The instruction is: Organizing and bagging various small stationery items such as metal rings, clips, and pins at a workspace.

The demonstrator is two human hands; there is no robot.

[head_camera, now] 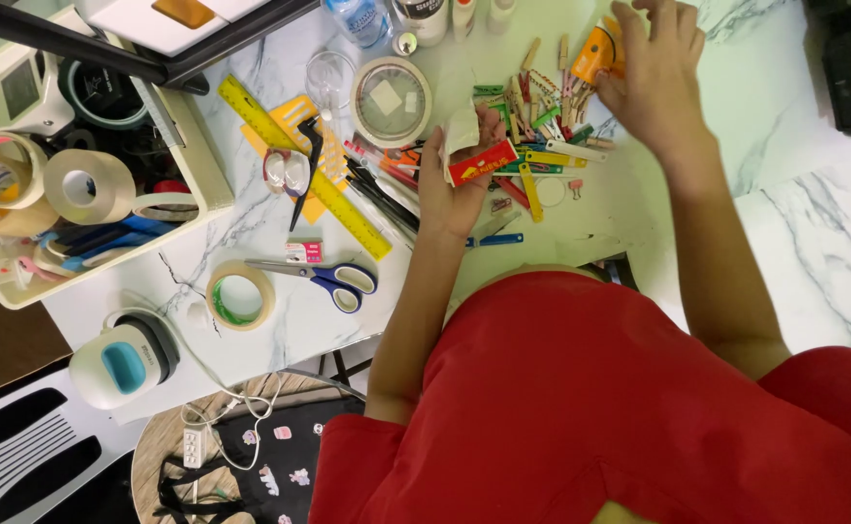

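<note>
My left hand [453,189] is palm up over the white marble table [794,223]. It holds a small red box [482,163] and a folded white piece of paper [461,131]. My right hand [654,68] reaches further out, its fingers on an orange object [592,53] at the far edge of a pile of small colourful clothespins [542,126]. That pile lies between my two hands, along with coloured sticks.
Blue-handled scissors [327,277], a tape roll [239,296] and a yellow ruler [299,160] lie to the left. A cream tray [202,165] holds several tape rolls. A round lidded dish [392,100], bottles [362,19] and a teal-and-white device [125,364] are also around.
</note>
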